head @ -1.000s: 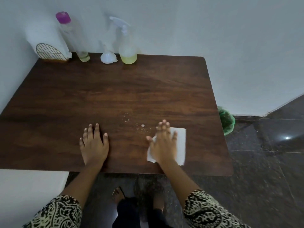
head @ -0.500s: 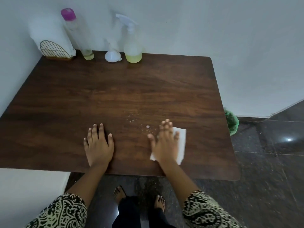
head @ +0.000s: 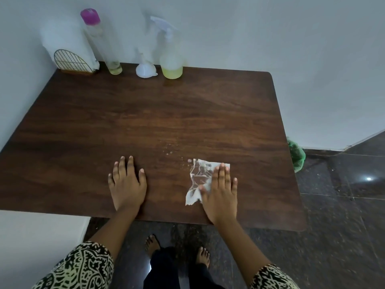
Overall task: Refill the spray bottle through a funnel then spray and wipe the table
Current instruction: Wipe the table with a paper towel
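My right hand (head: 221, 190) lies flat with straight fingers on a white paper tissue (head: 199, 176) near the front right of the brown wooden table (head: 145, 113). The tissue looks wet and see-through on its left part. A few spray droplets (head: 170, 150) sit just beyond it. My left hand (head: 127, 182) rests flat on the bare tabletop to the left. At the back edge stand the clear spray bottle (head: 170, 59) with yellowish liquid, a white funnel (head: 145, 68) upside down beside it, and a tall clear bottle (head: 102, 42) with a pink cap.
A wire napkin holder (head: 73, 60) with white tissues stands in the back left corner against the wall. A green-lined bin (head: 295, 153) sits on the dark tiled floor past the table's right edge. My bare feet (head: 177, 249) show below the front edge.
My right hand has slid to the right across the tissue, baring the tissue's wet, crumpled left part. My left hand stays flat in place. The view has shifted slightly.
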`<state>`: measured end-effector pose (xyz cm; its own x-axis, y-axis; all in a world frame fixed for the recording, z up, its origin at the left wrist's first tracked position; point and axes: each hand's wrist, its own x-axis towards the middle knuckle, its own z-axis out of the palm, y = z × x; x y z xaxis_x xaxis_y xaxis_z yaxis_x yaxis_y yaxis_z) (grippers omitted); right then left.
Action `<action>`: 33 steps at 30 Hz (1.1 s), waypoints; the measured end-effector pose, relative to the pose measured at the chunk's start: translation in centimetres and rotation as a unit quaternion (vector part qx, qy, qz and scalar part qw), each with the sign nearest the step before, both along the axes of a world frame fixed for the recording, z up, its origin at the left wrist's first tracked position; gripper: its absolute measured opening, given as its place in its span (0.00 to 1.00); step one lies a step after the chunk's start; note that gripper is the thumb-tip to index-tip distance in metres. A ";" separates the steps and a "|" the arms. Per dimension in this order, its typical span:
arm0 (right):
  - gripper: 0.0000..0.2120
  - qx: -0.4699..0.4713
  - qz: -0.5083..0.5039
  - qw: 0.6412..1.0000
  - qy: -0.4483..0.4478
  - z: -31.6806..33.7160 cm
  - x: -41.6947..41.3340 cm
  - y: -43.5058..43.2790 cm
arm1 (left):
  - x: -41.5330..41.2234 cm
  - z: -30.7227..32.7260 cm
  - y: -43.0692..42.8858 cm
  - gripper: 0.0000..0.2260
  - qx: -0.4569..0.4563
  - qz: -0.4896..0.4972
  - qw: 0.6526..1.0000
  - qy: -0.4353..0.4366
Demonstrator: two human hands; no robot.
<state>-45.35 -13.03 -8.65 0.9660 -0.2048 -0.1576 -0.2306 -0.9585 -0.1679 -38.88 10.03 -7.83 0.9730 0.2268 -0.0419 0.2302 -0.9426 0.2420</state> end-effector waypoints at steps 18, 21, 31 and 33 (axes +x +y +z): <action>0.42 -0.012 -0.094 0.995 -0.027 0.4 3.8 0.0 | 0.1 -0.2 0.2 0.25 -0.012 0.003 1.000 0.000; 0.41 0.027 -0.041 0.999 -0.008 0.7 6.3 5.2 | 0.1 -0.3 0.3 0.24 -0.022 0.006 1.000 -0.005; 0.37 -0.011 -0.042 0.999 -0.033 0.6 7.7 4.1 | 3.8 0.1 5.2 0.18 -0.032 -0.026 0.999 -0.035; 0.37 -0.010 -0.094 0.995 -0.016 0.5 7.9 3.1 | 5.5 0.2 6.7 0.19 -0.024 -0.027 0.999 -0.031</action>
